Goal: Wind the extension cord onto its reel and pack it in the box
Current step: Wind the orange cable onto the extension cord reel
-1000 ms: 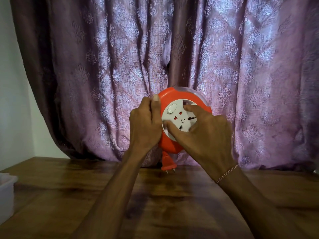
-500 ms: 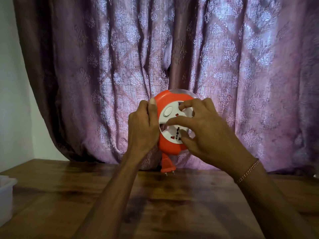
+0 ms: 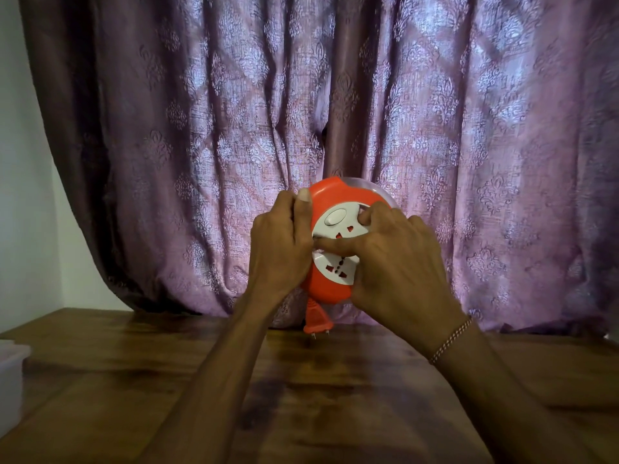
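Observation:
I hold a round orange extension cord reel [image 3: 326,289] upright in the air above the wooden table [image 3: 301,396], its white socket face [image 3: 338,226] towards me. My left hand [image 3: 281,249] grips the reel's left rim, thumb on the front. My right hand [image 3: 398,262] lies across the white face with its fingers curled round it. The orange plug [image 3: 316,321] hangs just below the reel, pins down, close to the tabletop. Almost no cord shows outside the reel.
A purple patterned curtain [image 3: 435,128] hangs right behind the reel. A white plastic box [image 3: 11,373] stands at the table's left edge, partly out of view. A pale wall [image 3: 20,195] is at the far left.
My right hand has turned on the white socket face, its fingers moving from the lower face round to the top and across the middle. The left hand has kept its grip on the rim.

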`<state>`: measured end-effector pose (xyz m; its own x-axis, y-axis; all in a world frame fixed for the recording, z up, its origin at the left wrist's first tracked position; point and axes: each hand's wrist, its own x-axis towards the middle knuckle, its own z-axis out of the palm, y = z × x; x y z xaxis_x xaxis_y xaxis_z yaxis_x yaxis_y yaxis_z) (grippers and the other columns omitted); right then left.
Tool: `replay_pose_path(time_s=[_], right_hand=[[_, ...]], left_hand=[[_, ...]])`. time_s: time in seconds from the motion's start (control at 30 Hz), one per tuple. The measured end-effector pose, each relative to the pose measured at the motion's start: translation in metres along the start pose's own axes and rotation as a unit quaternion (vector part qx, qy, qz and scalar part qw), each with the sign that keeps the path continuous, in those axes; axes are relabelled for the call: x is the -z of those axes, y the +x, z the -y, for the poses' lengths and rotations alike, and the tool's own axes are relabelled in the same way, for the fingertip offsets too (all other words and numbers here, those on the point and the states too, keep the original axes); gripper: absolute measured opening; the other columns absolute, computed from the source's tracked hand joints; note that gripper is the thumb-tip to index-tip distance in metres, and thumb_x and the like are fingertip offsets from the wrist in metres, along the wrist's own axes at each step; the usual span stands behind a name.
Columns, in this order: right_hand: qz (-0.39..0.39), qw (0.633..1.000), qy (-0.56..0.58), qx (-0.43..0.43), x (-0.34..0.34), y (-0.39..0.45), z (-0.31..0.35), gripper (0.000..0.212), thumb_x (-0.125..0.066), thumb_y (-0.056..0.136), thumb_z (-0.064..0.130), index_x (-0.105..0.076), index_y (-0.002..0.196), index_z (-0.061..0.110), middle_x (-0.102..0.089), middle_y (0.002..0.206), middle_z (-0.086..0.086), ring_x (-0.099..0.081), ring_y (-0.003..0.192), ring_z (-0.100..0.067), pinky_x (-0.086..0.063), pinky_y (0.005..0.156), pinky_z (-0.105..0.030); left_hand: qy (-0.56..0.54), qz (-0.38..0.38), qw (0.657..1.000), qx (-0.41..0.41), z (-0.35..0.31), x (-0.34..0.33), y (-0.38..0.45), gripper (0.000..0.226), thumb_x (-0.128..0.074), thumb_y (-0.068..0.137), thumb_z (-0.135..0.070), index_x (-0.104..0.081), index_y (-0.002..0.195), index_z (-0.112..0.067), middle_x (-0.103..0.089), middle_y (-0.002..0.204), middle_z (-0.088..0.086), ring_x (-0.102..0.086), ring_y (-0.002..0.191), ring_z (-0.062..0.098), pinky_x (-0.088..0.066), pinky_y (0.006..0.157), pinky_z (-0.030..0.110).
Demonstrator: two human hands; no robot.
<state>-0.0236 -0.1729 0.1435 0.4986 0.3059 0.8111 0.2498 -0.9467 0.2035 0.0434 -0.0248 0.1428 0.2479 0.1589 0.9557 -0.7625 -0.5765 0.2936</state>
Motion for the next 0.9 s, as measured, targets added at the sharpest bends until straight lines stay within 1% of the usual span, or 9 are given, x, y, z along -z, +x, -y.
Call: replay_pose_path(time_s=[0.1,0.23,0.43,0.53,0.6,0.7,0.77,0.83,0.9], right_hand=[[-0.043,0.999,0.03,-0.009,0.0,-0.002,0.002,0.06,-0.034,0.064,0.062,-0.071,0.11,0.048,-0.063,0.096,-0.007,-0.064,0.09,-0.029,-0.045,0.069,-0.038],[-0.078,0.995,0.046,-0.049,0.0,-0.002,0.006,0.061,-0.039,0.059,0.048,-0.067,0.113,0.054,-0.058,0.088,-0.002,-0.061,0.069,-0.028,-0.048,0.059,-0.033],[-0.102,0.989,0.068,-0.083,-0.006,-0.005,0.011,0.064,-0.038,0.061,0.05,-0.065,0.119,0.052,-0.059,0.096,-0.004,-0.063,0.075,-0.03,-0.052,0.061,-0.037],[-0.094,0.993,0.064,-0.017,-0.017,0.002,-0.002,0.061,-0.049,0.068,0.034,-0.062,0.126,0.048,-0.061,0.103,-0.007,-0.061,0.094,-0.029,-0.049,0.073,-0.04],[-0.103,0.985,0.139,0.02,-0.018,0.004,-0.01,0.056,-0.058,0.076,0.025,-0.063,0.129,0.041,-0.062,0.11,-0.008,-0.06,0.107,-0.026,-0.051,0.081,-0.043],[-0.242,0.909,0.339,-0.008,-0.01,0.002,-0.019,0.027,-0.07,0.086,0.017,-0.075,0.112,0.021,-0.07,0.107,-0.002,-0.067,0.096,-0.014,-0.057,0.08,-0.035],[-0.299,0.847,0.425,-0.109,-0.001,0.001,-0.022,0.02,-0.073,0.086,0.021,-0.074,0.106,0.02,-0.071,0.101,0.003,-0.069,0.09,-0.012,-0.059,0.073,-0.033],[-0.253,0.798,0.495,-0.233,0.0,0.0,-0.021,0.036,-0.08,0.081,0.031,-0.065,0.112,0.023,-0.069,0.106,0.006,-0.068,0.094,-0.009,-0.06,0.074,-0.032],[-0.138,0.715,0.603,-0.327,-0.006,-0.001,-0.014,0.066,-0.086,0.069,0.042,-0.052,0.123,0.024,-0.066,0.115,-0.001,-0.069,0.096,-0.011,-0.06,0.075,-0.033]], left_hand=[[0.0,0.001,1.0,-0.005,0.001,0.0,0.001,0.037,-0.035,0.104,-0.039,-0.042,0.074,-0.02,-0.043,0.052,-0.008,-0.046,0.047,0.01,-0.036,0.047,0.037],[-0.014,0.003,1.0,0.0,0.001,0.001,0.001,0.041,-0.034,0.104,-0.04,-0.045,0.073,-0.015,-0.046,0.054,-0.006,-0.047,0.052,0.016,-0.038,0.051,0.043],[-0.02,0.01,1.0,0.016,0.003,0.002,0.002,0.047,-0.032,0.103,-0.047,-0.047,0.074,-0.013,-0.051,0.056,-0.002,-0.052,0.052,0.017,-0.042,0.051,0.044],[-0.02,0.009,0.999,0.036,0.002,0.005,0.003,0.046,-0.032,0.103,-0.046,-0.047,0.074,-0.014,-0.051,0.057,-0.003,-0.052,0.053,0.015,-0.041,0.051,0.043],[-0.018,0.016,0.998,0.058,0.005,0.008,0.005,0.047,-0.032,0.104,-0.046,-0.049,0.077,-0.013,-0.055,0.059,0.001,-0.056,0.053,0.015,-0.046,0.052,0.046],[-0.004,0.005,0.996,0.09,0.015,0.014,0.009,0.047,-0.031,0.105,-0.048,-0.046,0.073,-0.017,-0.057,0.061,0.005,-0.059,0.057,0.023,-0.049,0.055,0.049],[-0.002,-0.005,0.995,0.103,0.016,0.019,0.011,0.05,-0.031,0.105,-0.048,-0.046,0.072,-0.014,-0.058,0.063,0.007,-0.059,0.06,0.024,-0.048,0.057,0.049],[-0.004,-0.012,0.993,0.114,0.012,0.021,0.011,0.052,-0.031,0.106,-0.046,-0.049,0.072,-0.011,-0.058,0.064,0.006,-0.057,0.06,0.019,-0.046,0.057,0.044],[-0.023,-0.009,0.992,0.122,0.004,0.02,0.011,0.05,-0.03,0.107,-0.044,-0.045,0.067,-0.018,-0.055,0.06,0.001,-0.051,0.053,0.009,-0.04,0.052,0.034]])
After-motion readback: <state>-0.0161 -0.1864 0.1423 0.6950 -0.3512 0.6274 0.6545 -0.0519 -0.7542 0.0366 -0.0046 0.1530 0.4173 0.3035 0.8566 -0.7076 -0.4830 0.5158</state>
